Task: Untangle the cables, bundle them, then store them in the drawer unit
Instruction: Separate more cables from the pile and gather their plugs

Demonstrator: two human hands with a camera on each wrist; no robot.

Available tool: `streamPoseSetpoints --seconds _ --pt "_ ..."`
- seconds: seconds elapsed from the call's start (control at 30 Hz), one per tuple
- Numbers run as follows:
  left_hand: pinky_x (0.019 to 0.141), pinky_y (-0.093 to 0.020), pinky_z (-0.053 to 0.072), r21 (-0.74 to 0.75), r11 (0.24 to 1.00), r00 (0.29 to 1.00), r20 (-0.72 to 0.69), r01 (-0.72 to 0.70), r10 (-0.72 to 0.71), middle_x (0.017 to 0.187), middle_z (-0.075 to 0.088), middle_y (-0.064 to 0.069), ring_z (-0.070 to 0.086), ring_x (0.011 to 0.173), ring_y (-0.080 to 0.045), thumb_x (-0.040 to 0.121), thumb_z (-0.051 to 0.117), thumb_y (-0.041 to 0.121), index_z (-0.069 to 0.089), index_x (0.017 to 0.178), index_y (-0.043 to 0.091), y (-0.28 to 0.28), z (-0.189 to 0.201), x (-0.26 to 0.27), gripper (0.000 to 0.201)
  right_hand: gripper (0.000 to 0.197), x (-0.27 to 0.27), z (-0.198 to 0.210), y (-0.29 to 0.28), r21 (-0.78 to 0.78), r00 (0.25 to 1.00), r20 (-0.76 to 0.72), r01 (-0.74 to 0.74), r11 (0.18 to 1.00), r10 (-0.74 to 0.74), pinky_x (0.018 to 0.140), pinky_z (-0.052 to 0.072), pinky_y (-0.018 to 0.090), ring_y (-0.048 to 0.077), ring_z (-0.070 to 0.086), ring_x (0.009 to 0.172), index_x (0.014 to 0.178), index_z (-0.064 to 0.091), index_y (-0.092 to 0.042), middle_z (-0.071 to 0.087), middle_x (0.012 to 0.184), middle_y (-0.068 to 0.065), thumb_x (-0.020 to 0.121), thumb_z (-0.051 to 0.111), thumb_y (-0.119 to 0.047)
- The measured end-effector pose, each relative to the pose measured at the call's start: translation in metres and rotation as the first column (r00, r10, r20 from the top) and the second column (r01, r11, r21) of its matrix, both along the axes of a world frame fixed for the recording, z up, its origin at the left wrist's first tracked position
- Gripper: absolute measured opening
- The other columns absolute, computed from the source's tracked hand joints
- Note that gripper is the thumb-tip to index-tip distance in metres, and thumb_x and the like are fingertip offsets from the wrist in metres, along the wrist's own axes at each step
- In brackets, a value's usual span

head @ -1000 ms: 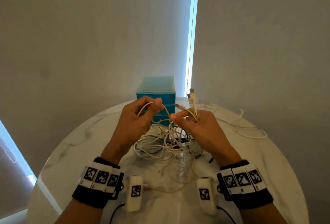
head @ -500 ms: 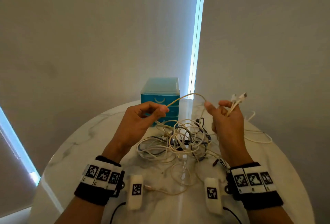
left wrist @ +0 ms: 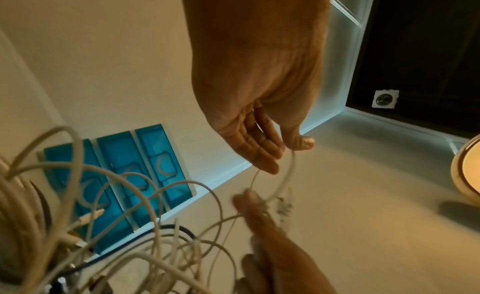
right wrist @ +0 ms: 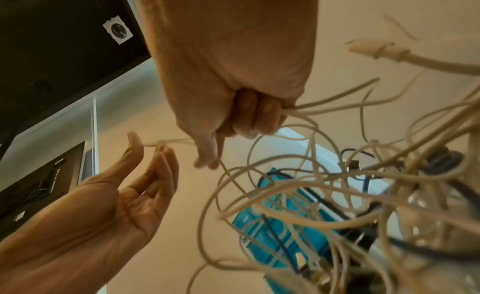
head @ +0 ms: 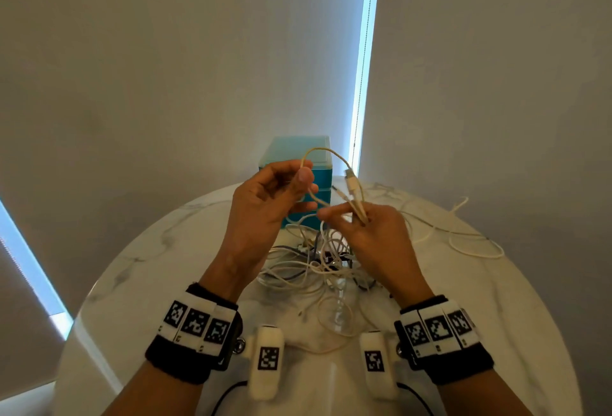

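Head view: cable [head: 331, 150] gripped in the right hand [head: 367, 236], draped over the slack left hand [head: 261, 203], was judged best coiled evenly.

The table [head: 139, 283] looks like glossy white marble with grey veins, the drawer unit [head: 288, 150] is smooth translucent blue plastic, the cables [head: 331, 263] have smooth cream rubbery sheaths, and the wristbands [head: 178, 361] are matt black cloth.
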State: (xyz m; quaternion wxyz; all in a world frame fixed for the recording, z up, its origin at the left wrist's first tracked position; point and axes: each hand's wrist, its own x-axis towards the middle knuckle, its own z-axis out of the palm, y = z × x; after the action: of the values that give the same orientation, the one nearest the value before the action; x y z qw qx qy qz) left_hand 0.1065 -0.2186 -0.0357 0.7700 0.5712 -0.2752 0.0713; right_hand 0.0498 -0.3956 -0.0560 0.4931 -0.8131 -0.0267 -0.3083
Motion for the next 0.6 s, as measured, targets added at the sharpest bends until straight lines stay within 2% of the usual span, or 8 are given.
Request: streamPoseSetpoints --seconds 0.07,0.1,0.17,0.23,0.3,0.4,0.5,0.6 --pt "0.089 -0.033 0.063 0.057 0.998 0.999 -0.024 0.041 -0.040 0.123 0.076 -0.003 0.074 0.114 -0.020 0.091 0.071 0.039 0.069 0.131 0.015 0.001 -0.003 0.003 0.047 0.014 0.001 0.004 -0.009 0.193 0.994 0.070 0.070 0.979 -0.085 0.069 0.049 0.009 0.000 0.071 0.072 0.096 0.084 -0.032 0.076 0.075 -0.018 0.090 0.081 -0.045" --pt "0.091 -0.034 0.063 0.102 0.992 0.997 -0.046 0.068 -0.063 0.126 0.075 0.000 0.072 0.118 -0.019 0.088 0.073 0.041 0.068 0.134 0.018 0.001 -0.005 0.005 0.052 0.017 0.001 0.007 -0.013 0.266 0.990 0.092 0.081 0.961 -0.108 0.076 0.053 0.017 0.003 0.072 0.076 0.096 0.083 -0.033 0.077 0.079 -0.013 0.091 0.080 -0.048" --pt "0.096 -0.033 0.062 0.260 0.958 0.993 -0.048 0.117 -0.109 0.131 0.071 0.010 0.069 0.122 -0.012 0.084 0.080 0.041 0.063 0.138 0.028 -0.001 -0.010 0.009 0.057 0.024 0.002 0.009 -0.017 0.307 0.989 0.109 0.062 0.950 -0.100 0.084 0.054 0.032 0.004 0.072 0.082 0.096 0.081 -0.029 0.078 0.085 -0.007 0.095 0.074 -0.051" --pt "0.100 -0.029 0.059 0.476 0.864 0.986 -0.043 0.165 -0.164 0.134 0.067 0.021 0.066 0.123 -0.003 0.082 0.087 0.041 0.059 0.138 0.040 -0.005 -0.017 0.012 0.062 0.032 0.003 0.008 -0.018 0.320 0.991 0.108 0.038 0.947 -0.076 0.091 0.050 0.032 0.001 0.072 0.095 0.092 0.080 -0.022 0.080 0.095 -0.008 0.101 0.066 -0.050" --pt "0.101 -0.026 0.056 0.667 0.719 0.975 -0.056 0.197 -0.215 0.131 0.065 0.027 0.064 0.120 0.002 0.081 0.088 0.046 0.058 0.133 0.051 -0.012 -0.024 0.017 0.060 0.037 0.002 0.010 -0.021 0.431 0.988 0.139 0.001 0.902 -0.068 0.079 0.046 0.025 0.001 0.069 0.088 0.093 0.079 -0.020 0.081 0.106 -0.006 0.102 0.060 -0.050" --pt "0.094 -0.020 0.052 0.806 0.574 0.977 -0.020 0.140 -0.210 0.125 0.064 0.029 0.059 0.116 0.009 0.083 0.087 0.049 0.060 0.129 0.055 -0.015 -0.031 0.026 0.054 0.039 -0.007 0.023 -0.041 0.672 0.963 0.269 -0.163 0.723 -0.032 0.047 0.027 0.020 0.003 0.036 0.049 0.110 0.075 -0.019 0.078 0.103 0.002 0.104 0.054 -0.050" --pt "0.092 -0.024 0.053 0.830 0.557 0.988 0.081 0.004 -0.128 0.115 0.071 0.027 0.063 0.107 0.012 0.088 0.085 0.038 0.070 0.122 0.046 -0.003 -0.033 0.041 0.038 0.031 -0.017 0.031 -0.063 0.796 0.928 0.372 -0.303 0.523 -0.028 0.044 0.018 0.021 0.006 0.023 0.045 0.112 0.070 -0.024 0.074 0.101 -0.004 0.110 0.049 -0.046" --pt "0.097 -0.036 0.057 0.835 0.541 0.990 0.136 -0.098 -0.030 0.103 0.077 0.022 0.067 0.098 0.010 0.094 0.079 0.020 0.076 0.110 0.037 0.012 -0.036 0.058 0.023 0.029 -0.020 0.029 -0.074 0.831 0.901 0.433 -0.394 0.392 -0.013 0.044 0.018 0.020 0.010 0.014 0.048 0.110 0.070 -0.028 0.073 0.106 -0.008 0.111 0.049 -0.047"
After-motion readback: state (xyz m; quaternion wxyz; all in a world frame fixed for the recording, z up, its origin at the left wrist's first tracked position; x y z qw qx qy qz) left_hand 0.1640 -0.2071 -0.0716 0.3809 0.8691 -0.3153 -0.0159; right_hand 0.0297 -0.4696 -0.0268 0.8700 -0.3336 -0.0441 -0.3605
